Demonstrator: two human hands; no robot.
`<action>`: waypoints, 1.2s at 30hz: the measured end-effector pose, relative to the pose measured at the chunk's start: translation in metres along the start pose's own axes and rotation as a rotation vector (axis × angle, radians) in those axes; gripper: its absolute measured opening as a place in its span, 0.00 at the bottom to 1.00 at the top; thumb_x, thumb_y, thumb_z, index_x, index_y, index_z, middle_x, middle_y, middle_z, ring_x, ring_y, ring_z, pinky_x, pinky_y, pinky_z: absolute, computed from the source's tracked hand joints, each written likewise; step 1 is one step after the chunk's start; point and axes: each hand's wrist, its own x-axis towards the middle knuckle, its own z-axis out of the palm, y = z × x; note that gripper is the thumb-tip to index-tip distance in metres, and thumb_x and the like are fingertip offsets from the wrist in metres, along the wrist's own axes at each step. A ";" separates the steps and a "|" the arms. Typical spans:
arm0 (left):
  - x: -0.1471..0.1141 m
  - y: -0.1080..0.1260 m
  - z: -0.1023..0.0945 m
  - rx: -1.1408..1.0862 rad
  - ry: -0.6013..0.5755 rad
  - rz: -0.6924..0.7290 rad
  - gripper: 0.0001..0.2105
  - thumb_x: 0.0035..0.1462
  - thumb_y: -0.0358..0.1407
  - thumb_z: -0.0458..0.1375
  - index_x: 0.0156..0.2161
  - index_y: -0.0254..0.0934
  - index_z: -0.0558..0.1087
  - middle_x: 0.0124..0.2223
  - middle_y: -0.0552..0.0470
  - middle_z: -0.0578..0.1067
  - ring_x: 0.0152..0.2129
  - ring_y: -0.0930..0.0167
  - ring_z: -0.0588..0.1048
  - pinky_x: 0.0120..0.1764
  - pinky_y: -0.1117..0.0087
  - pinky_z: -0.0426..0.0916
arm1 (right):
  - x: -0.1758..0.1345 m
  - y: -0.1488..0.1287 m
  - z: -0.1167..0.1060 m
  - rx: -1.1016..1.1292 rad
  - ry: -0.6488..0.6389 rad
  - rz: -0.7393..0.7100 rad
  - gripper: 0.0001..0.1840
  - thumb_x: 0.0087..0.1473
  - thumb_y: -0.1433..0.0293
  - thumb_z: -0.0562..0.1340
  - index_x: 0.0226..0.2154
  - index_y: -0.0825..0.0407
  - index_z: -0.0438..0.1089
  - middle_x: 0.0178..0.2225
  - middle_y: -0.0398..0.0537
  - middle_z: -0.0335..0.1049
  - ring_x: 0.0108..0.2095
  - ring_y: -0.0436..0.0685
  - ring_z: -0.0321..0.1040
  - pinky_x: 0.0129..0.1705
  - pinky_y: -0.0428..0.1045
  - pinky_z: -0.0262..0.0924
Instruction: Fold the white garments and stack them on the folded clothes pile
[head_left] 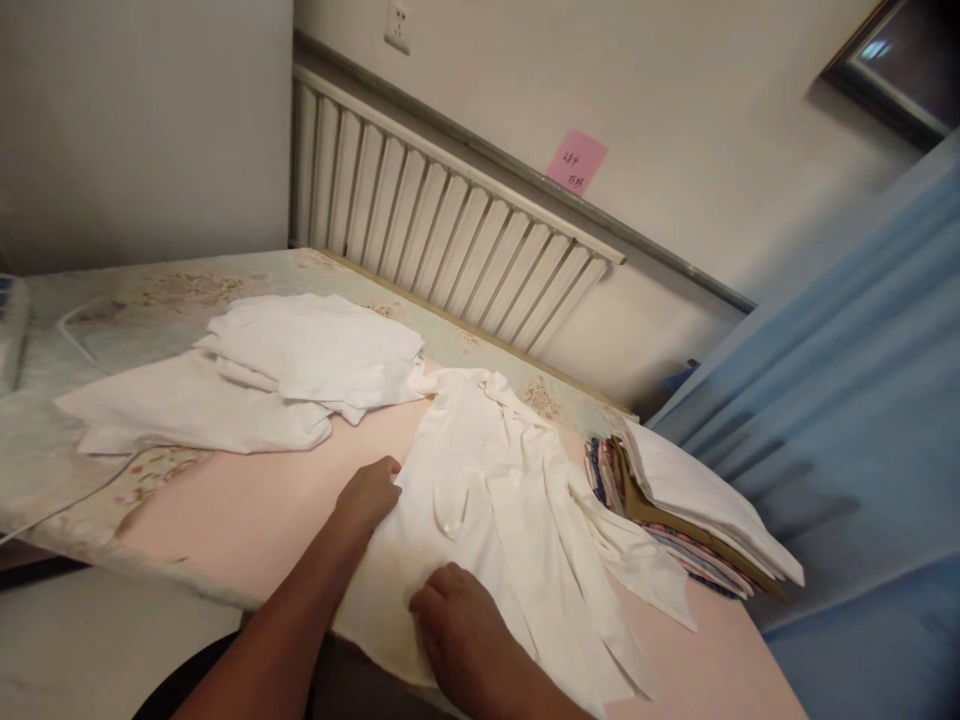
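A white shirt (480,490) lies spread and somewhat rumpled over the pink cloth, its collar end away from me and one sleeve out to the right. My left hand (371,492) is at the shirt's left edge, fingers closed on the fabric there. Nearer to me, my right hand (461,630) is curled on the lower part of the shirt, thumb and forefinger together on the cloth. A narrow loop of white fabric shows in the shirt's middle. The rest of the right hand's fingers are hidden beneath it.
Crumpled white cloth (300,355) is heaped at the left, with a white cord (90,495) beside it. A stack of folded clothes (690,520) stands at the right by a blue curtain (840,400). Behind the table are a radiator (450,220) and wall.
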 end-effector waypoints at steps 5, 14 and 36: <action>0.002 -0.003 0.001 0.004 -0.008 0.018 0.15 0.47 0.31 0.54 0.43 0.42 0.70 0.42 0.50 0.78 0.37 0.69 0.75 0.35 0.72 0.64 | 0.037 -0.021 0.006 0.094 0.103 -0.065 0.15 0.51 0.76 0.58 0.43 0.52 0.67 0.46 0.52 0.67 0.45 0.59 0.61 0.47 0.54 0.59; 0.002 -0.002 0.000 0.004 -0.013 0.009 0.16 0.47 0.30 0.54 0.43 0.41 0.70 0.43 0.49 0.77 0.38 0.68 0.75 0.35 0.72 0.65 | 0.021 -0.043 0.043 0.151 0.004 -0.361 0.04 0.61 0.65 0.58 0.38 0.46 0.68 0.39 0.39 0.72 0.42 0.52 0.66 0.50 0.48 0.59; 0.004 0.017 0.002 0.126 0.027 0.021 0.17 0.54 0.34 0.51 0.50 0.40 0.66 0.46 0.44 0.77 0.43 0.64 0.75 0.39 0.68 0.66 | 0.023 -0.016 0.027 0.075 -0.046 -0.310 0.32 0.61 0.55 0.56 0.63 0.48 0.50 0.64 0.47 0.52 0.66 0.59 0.41 0.66 0.59 0.40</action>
